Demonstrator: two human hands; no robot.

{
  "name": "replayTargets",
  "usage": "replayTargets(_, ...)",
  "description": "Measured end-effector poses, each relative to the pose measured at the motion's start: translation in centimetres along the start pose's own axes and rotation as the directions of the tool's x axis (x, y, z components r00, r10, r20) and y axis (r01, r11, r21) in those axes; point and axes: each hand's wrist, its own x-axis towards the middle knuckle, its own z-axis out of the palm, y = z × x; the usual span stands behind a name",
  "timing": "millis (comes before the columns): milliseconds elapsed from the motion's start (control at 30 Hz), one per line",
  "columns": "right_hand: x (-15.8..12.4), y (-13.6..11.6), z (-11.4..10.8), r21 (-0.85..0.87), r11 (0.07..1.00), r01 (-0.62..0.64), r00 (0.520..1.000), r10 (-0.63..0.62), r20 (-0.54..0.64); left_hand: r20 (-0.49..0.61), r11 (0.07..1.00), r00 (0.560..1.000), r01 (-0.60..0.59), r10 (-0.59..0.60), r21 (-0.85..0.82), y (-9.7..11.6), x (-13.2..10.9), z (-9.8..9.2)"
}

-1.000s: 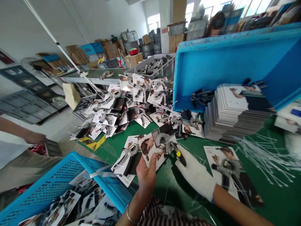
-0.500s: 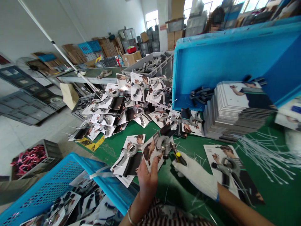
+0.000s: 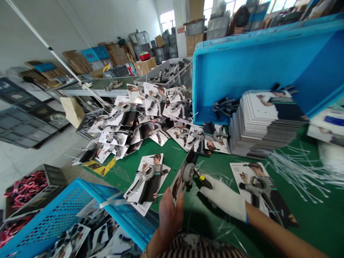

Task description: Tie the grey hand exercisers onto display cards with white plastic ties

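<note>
My bare left hand (image 3: 172, 211) pinches the lower edge of a printed card (image 3: 176, 188), held upright and seen nearly edge-on. A grey hand grip strengthener (image 3: 188, 173) is fixed to that card. In my right hand (image 3: 224, 197), in a white glove, is a pair of pliers (image 3: 202, 178) with a black and yellow handle; the jaws are close to the strengthener, and I cannot tell if they touch. Left of the held card lie other carded strengtheners (image 3: 146, 179), overlapping. One more carded strengthener (image 3: 258, 190) lies flat right of my glove.
White cable ties (image 3: 301, 172) spread over the green table (image 3: 215, 224) at right. Behind stand a stack of cards (image 3: 258, 122), a tilted blue bin (image 3: 242, 68) and a heap of carded strengtheners (image 3: 118, 125). A blue basket (image 3: 53, 211) of carded pieces is at lower left.
My left hand has turned the held card from facing me to nearly edge-on. The pliers remain beside the strengthener. The whole view has shifted slightly.
</note>
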Motion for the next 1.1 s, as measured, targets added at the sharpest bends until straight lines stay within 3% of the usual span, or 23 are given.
replayTargets(100,0.0,1.1,0.2,-0.096,0.994,0.047,0.996,-0.054,-0.070,0.229,0.968,0.973,0.083,-0.028,-0.235,1.8,0.4,-2.2)
replayTargets(200,0.0,1.9,0.9,-0.157,0.984,0.088,0.994,-0.098,-0.057,0.409,0.884,0.905,0.281,-0.115,-0.374,4.2,2.8,-4.0)
replayTargets(300,0.4,2.0,1.5,-0.186,0.976,0.116,0.991,-0.126,-0.046,0.399,0.935,0.886,0.319,-0.237,-0.152,4.8,6.0,-3.6)
replayTargets(400,0.9,1.7,1.6,-0.189,0.974,0.122,0.990,-0.132,-0.044,0.290,0.963,0.923,0.215,-0.254,0.162,3.7,8.1,-1.8)
replayTargets(500,0.4,1.7,0.7,-0.147,0.980,0.137,0.990,-0.139,-0.004,0.260,0.956,0.937,0.171,-0.232,0.238,2.9,8.3,-0.3)
replayTargets(600,-1.5,2.5,-0.5,0.057,0.994,0.090,0.985,-0.098,0.145,0.245,0.959,0.948,0.144,-0.204,0.242,3.3,6.9,-0.1)
replayTargets(700,-3.6,3.5,-1.2,0.404,0.914,-0.031,0.939,-0.112,0.325,0.291,0.968,0.938,0.124,-0.186,0.217,4.4,5.4,-0.6)
replayTargets(867,-5.7,3.7,-0.2,0.638,0.763,-0.109,0.911,-0.180,0.371,0.449,0.988,0.881,0.143,-0.151,0.051,5.1,5.6,-1.8)
replayTargets(933,-6.4,3.4,0.0,0.736,0.658,-0.160,0.902,-0.205,0.380,0.523,0.967,0.837,0.239,-0.161,-0.087,4.6,5.9,-2.2)
replayTargets(1000,-7.3,3.2,-0.7,0.802,0.564,-0.195,0.898,-0.227,0.378,0.599,0.889,0.780,0.392,-0.184,-0.238,3.8,5.6,-2.3)
replayTargets(1067,-8.2,3.0,-2.3,0.788,0.595,-0.157,0.907,-0.230,0.354,0.638,0.798,0.743,0.504,-0.204,-0.331,3.1,5.0,-2.3)
replayTargets(1100,-8.4,2.8,-3.3,0.733,0.671,-0.108,0.920,-0.211,0.329,0.631,0.777,0.745,0.523,-0.217,-0.351,2.8,4.6,-2.2)
